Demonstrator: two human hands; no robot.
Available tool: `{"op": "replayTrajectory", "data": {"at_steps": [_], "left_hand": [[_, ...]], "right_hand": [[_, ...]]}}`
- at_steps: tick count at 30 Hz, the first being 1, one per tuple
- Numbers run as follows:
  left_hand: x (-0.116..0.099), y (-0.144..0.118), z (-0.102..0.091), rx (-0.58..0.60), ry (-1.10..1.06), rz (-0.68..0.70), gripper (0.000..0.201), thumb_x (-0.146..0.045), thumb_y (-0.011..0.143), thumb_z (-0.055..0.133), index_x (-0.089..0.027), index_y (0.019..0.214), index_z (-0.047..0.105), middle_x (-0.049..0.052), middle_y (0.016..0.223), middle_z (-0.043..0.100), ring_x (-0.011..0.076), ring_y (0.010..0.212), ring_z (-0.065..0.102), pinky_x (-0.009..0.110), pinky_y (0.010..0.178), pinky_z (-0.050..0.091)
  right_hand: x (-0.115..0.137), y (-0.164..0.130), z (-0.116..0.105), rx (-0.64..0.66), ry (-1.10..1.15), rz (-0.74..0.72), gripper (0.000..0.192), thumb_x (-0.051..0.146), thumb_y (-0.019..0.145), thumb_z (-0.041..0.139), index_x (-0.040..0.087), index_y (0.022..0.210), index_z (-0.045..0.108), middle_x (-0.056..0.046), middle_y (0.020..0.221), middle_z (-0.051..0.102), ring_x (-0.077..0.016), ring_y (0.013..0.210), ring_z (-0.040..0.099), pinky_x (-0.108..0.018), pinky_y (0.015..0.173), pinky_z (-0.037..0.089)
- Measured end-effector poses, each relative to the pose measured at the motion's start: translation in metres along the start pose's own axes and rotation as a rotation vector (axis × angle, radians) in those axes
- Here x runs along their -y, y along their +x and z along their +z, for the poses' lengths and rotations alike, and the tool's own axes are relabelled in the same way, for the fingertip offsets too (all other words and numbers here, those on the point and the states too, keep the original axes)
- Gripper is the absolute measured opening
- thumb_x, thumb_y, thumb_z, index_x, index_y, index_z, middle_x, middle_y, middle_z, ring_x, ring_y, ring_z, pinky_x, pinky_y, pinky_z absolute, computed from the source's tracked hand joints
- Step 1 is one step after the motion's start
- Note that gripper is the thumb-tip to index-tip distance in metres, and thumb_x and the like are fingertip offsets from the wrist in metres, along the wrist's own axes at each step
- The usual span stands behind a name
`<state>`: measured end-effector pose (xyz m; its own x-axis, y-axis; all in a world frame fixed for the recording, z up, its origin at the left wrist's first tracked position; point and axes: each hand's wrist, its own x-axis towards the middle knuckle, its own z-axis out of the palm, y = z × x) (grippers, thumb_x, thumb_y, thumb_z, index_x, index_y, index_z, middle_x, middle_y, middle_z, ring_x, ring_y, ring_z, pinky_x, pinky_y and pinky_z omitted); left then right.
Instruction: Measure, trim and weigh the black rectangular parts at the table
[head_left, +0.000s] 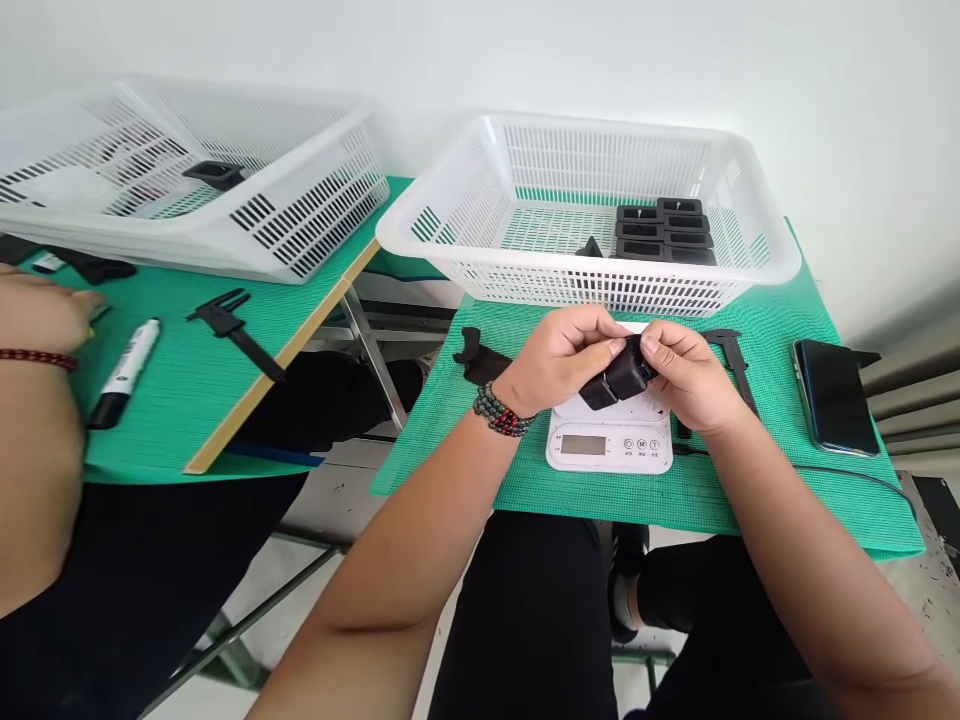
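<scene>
My left hand (568,348) and my right hand (681,372) are both closed on a small black plastic part (628,374), pinching its upper edge between thumbs and fingers. They hold it above a white digital scale (609,445). Against the left side of the part shows a second black block (598,392); whether it is joined to the first or rests on the scale, I cannot tell. Beside my right hand lies a black caliper (739,370), partly covered by the hand. A curved black piece (484,360) sits left of my left wrist.
Behind the scale stands a white basket (450,255) holding several black parts (666,232). A phone (836,395) and a cable (825,467) lie at right. On the neighbouring table are another basket (300,225), a caliper (236,330), a marker (127,370) and another person's hand (45,310).
</scene>
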<state>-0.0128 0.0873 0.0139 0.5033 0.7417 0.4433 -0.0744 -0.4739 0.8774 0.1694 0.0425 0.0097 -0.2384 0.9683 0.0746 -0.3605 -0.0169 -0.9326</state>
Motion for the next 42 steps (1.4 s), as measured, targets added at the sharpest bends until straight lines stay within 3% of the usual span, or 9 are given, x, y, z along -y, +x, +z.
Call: {"op": "replayTrajectory", "data": {"at_steps": [4, 11, 17, 27, 31, 35, 42], "left_hand": [[-0.0004, -0.0005, -0.0006, 0.006, -0.011, -0.017, 0.015, -0.03, 0.086, 0.071, -0.018, 0.078, 0.068, -0.002, 0.063, 0.059, 0.0102, 0.054, 0.051, 0.024, 0.05, 0.041], [0.0014, 0.0, 0.0018, -0.012, -0.114, -0.067, 0.012, -0.029, 0.086, 0.07, -0.018, 0.085, 0.072, 0.001, 0.075, 0.068, 0.0127, 0.064, 0.059, 0.025, 0.057, 0.048], [0.0024, -0.0002, 0.001, -0.032, -0.029, -0.034, 0.009, -0.027, 0.084, 0.069, -0.018, 0.081, 0.07, -0.002, 0.063, 0.06, 0.0105, 0.055, 0.051, 0.023, 0.05, 0.043], [-0.0022, -0.0005, -0.0007, 0.01, 0.004, -0.041, 0.025, -0.032, 0.085, 0.072, -0.019, 0.069, 0.057, -0.004, 0.056, 0.053, 0.0076, 0.047, 0.043, 0.02, 0.043, 0.034], [0.0006, -0.0001, 0.0012, -0.004, -0.03, -0.054, 0.025, -0.033, 0.086, 0.072, -0.019, 0.072, 0.057, -0.004, 0.057, 0.052, 0.0079, 0.048, 0.044, 0.02, 0.044, 0.035], [0.0032, 0.0003, 0.0028, 0.055, -0.125, -0.115, 0.015, -0.032, 0.087, 0.07, -0.02, 0.084, 0.061, -0.004, 0.06, 0.057, 0.0095, 0.05, 0.049, 0.021, 0.046, 0.039], [0.0002, -0.0009, 0.0032, 0.105, -0.153, -0.17, 0.01, -0.023, 0.087, 0.067, -0.02, 0.095, 0.062, -0.007, 0.056, 0.056, 0.0083, 0.046, 0.047, 0.021, 0.045, 0.037]], "right_hand": [[-0.0006, 0.0001, -0.0007, 0.019, -0.008, -0.003, 0.042, 0.053, 0.075, 0.087, 0.021, 0.066, 0.062, 0.006, 0.059, 0.047, -0.0106, 0.057, 0.041, -0.026, 0.058, 0.035], [-0.0015, 0.0008, 0.002, -0.064, 0.067, 0.033, 0.04, 0.053, 0.07, 0.09, 0.022, 0.067, 0.065, 0.005, 0.062, 0.052, -0.0117, 0.059, 0.047, -0.025, 0.055, 0.042], [-0.0019, 0.0006, 0.0029, -0.055, 0.016, 0.036, 0.043, 0.057, 0.07, 0.089, 0.022, 0.067, 0.064, 0.004, 0.062, 0.053, -0.0124, 0.059, 0.049, -0.026, 0.054, 0.044], [0.0007, -0.0007, -0.0001, 0.05, -0.137, -0.042, 0.042, 0.058, 0.081, 0.081, 0.021, 0.067, 0.064, 0.005, 0.061, 0.052, -0.0109, 0.057, 0.045, -0.027, 0.057, 0.04], [0.0008, -0.0005, 0.0036, -0.004, -0.038, -0.001, 0.045, 0.059, 0.073, 0.086, 0.021, 0.064, 0.062, 0.005, 0.06, 0.048, -0.0107, 0.057, 0.041, -0.026, 0.056, 0.037], [0.0001, 0.0008, 0.0081, -0.1, 0.061, 0.05, 0.048, 0.058, 0.065, 0.091, 0.022, 0.061, 0.06, 0.006, 0.058, 0.044, -0.0108, 0.056, 0.038, -0.026, 0.053, 0.034], [-0.0011, 0.0017, 0.0092, -0.159, 0.056, 0.049, 0.049, 0.056, 0.064, 0.091, 0.021, 0.057, 0.056, 0.006, 0.058, 0.043, -0.01, 0.056, 0.035, -0.026, 0.053, 0.031]]}}
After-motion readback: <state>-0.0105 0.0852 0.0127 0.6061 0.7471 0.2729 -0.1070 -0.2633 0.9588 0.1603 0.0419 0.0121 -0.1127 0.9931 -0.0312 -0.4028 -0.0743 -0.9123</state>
